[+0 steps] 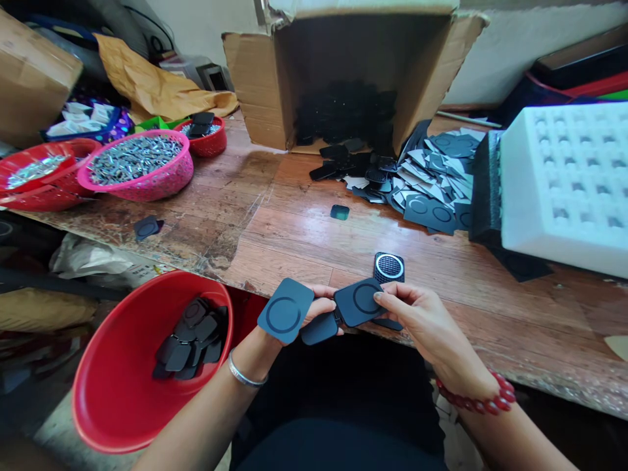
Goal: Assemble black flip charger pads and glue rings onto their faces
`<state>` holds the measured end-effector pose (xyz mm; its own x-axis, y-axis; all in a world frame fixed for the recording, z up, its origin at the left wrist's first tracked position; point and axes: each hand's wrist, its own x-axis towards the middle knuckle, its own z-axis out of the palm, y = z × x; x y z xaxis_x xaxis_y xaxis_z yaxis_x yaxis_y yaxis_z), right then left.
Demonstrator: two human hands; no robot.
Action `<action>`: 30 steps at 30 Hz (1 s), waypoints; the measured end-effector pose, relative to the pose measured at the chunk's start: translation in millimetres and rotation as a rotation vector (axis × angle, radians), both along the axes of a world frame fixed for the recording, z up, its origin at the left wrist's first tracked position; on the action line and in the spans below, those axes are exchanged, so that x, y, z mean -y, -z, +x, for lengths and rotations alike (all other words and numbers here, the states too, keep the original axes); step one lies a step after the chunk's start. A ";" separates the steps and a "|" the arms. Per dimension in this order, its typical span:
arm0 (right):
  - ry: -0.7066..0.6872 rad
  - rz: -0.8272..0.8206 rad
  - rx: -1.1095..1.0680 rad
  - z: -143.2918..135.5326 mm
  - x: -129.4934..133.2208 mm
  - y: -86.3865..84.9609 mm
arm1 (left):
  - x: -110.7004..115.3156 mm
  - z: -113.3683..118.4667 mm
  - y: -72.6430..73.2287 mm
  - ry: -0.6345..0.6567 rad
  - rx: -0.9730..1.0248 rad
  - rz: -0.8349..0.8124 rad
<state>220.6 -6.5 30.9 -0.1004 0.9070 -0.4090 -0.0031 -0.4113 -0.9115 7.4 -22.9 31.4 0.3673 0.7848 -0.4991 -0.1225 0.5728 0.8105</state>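
My left hand (320,307) is closed on a dark hinged device, whose rounded panels (320,328) spread out near the table's front edge. A flat dark square with a ring mark (285,310) lies over the back of that hand. My right hand (409,306) pinches the right edge of a ring-marked dark panel (360,302), thumb on its face. Just behind them a dark piece with a silver ring and mesh (389,267) rests on the table. A small dark greenish piece (339,212) lies farther back.
A cardboard box (258,88) with black pieces stands at the back, beside a pile of dark and white sheets (434,180). A white tray (564,190) is right, baskets of metal parts (161,186) left. A red bucket (112,366) holds dark pieces below.
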 end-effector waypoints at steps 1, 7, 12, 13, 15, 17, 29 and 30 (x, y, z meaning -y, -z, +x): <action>0.000 0.002 0.004 -0.1 0.1 -0.4 | -0.4 0.2 -0.1 0.001 -0.001 -0.003; -0.003 0.011 0.021 -1.8 0.5 -4.3 | -1.3 2.2 1.6 0.005 -0.023 -0.017; -0.009 0.017 0.033 -2.5 2.2 -4.9 | 0.8 3.2 -0.2 -0.022 -0.035 -0.035; -0.012 0.025 0.041 -2.4 2.7 -4.5 | 1.3 3.4 -1.2 -0.027 -0.035 -0.032; -0.018 0.044 0.056 -1.9 3.6 -3.4 | 2.0 3.9 -3.2 -0.029 -0.039 -0.022; -0.019 0.056 0.066 -1.6 4.7 -2.2 | 2.6 4.4 -4.5 -0.026 -0.053 -0.010; -0.001 0.053 0.047 -1.4 11.2 -0.8 | 6.9 7.3 -6.2 -0.037 -0.107 0.006; 0.004 0.057 0.049 -1.1 11.5 -0.2 | 6.9 7.3 -7.0 -0.031 -0.110 0.013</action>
<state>219.5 -18.1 31.1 -0.0773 0.9294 -0.3610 0.0407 -0.3589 -0.9325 14.7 -29.9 38.3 0.2862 0.8019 -0.5245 -0.0500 0.5592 0.8275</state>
